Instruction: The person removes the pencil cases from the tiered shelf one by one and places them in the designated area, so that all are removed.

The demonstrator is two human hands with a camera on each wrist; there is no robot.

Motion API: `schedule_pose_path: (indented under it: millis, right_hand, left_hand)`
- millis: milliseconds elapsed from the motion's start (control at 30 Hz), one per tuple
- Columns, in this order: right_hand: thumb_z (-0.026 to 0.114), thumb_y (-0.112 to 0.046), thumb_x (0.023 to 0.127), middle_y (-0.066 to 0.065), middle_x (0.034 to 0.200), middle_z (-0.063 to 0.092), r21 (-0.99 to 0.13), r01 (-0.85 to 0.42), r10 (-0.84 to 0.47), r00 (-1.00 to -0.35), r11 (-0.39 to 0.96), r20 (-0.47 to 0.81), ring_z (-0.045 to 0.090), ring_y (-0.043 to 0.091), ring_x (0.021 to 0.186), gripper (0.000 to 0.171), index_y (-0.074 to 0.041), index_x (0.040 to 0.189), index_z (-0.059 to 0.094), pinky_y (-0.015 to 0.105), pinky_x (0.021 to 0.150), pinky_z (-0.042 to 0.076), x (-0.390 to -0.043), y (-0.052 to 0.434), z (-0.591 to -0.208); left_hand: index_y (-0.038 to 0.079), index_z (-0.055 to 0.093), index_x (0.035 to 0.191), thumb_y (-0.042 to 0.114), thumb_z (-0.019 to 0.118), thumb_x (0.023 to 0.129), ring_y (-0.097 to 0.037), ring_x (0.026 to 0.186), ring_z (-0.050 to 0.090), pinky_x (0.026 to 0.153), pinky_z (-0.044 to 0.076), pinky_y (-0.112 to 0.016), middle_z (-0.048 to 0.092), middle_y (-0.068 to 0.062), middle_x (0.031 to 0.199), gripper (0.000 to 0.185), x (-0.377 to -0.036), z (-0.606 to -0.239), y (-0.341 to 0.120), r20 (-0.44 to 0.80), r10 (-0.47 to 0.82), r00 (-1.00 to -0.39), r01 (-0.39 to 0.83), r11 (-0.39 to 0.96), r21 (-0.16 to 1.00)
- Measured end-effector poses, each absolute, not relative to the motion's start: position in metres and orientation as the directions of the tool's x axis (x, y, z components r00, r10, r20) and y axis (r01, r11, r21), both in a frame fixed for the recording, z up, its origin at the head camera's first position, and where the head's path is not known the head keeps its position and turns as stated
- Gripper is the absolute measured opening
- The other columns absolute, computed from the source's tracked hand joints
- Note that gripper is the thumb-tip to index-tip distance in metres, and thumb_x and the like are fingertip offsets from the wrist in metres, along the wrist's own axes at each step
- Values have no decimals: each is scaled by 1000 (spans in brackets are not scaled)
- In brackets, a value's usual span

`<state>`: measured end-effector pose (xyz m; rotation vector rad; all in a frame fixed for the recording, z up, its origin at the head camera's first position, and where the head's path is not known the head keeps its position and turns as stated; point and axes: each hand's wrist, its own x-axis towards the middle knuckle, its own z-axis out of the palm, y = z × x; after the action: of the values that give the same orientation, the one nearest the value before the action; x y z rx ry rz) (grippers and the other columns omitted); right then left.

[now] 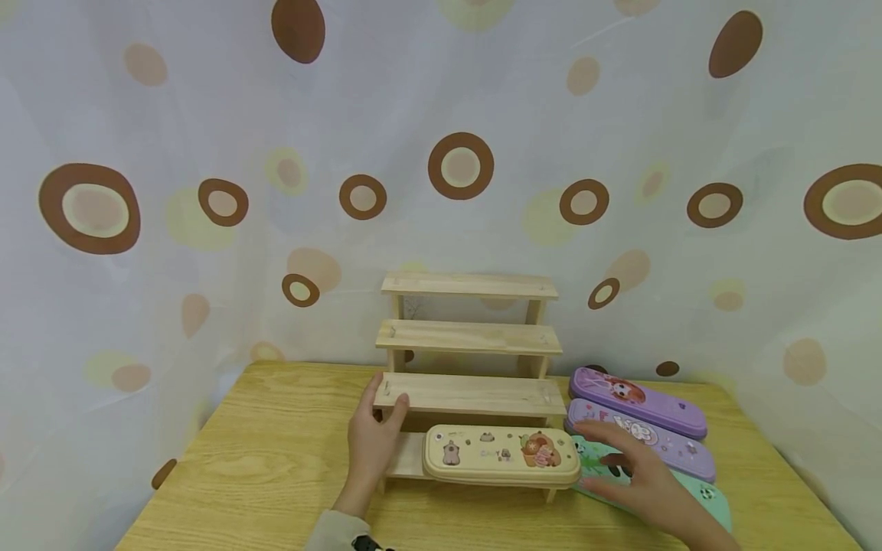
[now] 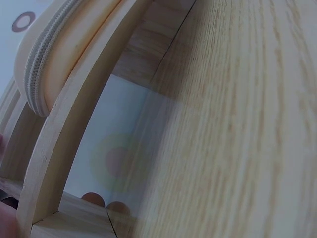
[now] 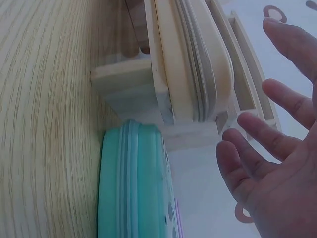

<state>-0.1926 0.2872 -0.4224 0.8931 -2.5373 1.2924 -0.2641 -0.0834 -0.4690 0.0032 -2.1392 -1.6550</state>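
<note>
While the left hand grips the left end of a wooden rack at the second step up, thumb on top and fingers at the side, probably to steady it, the right hand hangs with fingers spread, holding nothing — just beside the right end of a yellow pencil case. That case lies flat on the lowest step, below and right of the left hand's grip, lengthwise, presumably because the step is long and narrow. Around and beyond the right hand lie a green case, a lilac case and a purple case, perhaps for easy reach. Under everything is a wood-grain table — beyond both hands, a pale wall covering printed with brown rings and spots
</note>
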Motion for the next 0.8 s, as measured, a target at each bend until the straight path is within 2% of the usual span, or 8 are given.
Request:
schedule_pose_path:
  millis: [167,467,733,800]
  right_hand:
    - [74,-10,76,7,135,40,-669,-602,-429,-792,436,434,37,15,120,62,-9,132,46,34,74,49,-195,272,-423]
    - [74,-18,76,2,138,36,-680,-567,-424,-817,464,391,33,12,122,64,-19,133,45,35,78,45,-200,257,-429]
    - [76,-24,74,-1,137,37,-661,-582,-432,-807,473,401,31,18,126,67,-20,133,45,52,90,36,-201,245,-430]
    - [76,-25,74,-2,137,37,-661,-577,-424,-812,479,401,31,18,126,67,-21,133,46,44,94,34,-201,243,-431]
  left_hand:
    - [26,40,137,48,61,82,-22,119,43,93,40,-40,44,-3,134,63,-264,-469,-83,335,-264,-905,257,289,922]
    - [26,40,137,45,62,83,-20,118,45,92,41,-38,45,-2,134,62,-263,-468,-84,328,-260,-908,256,274,927]
    - [23,40,137,45,62,83,-21,119,43,93,40,-39,44,-4,135,62,-263,-468,-84,341,-255,-905,270,274,923]
    - [24,40,137,45,62,83,-20,119,43,93,40,-39,43,-3,135,62,-263,-468,-84,338,-253,-907,268,273,924]
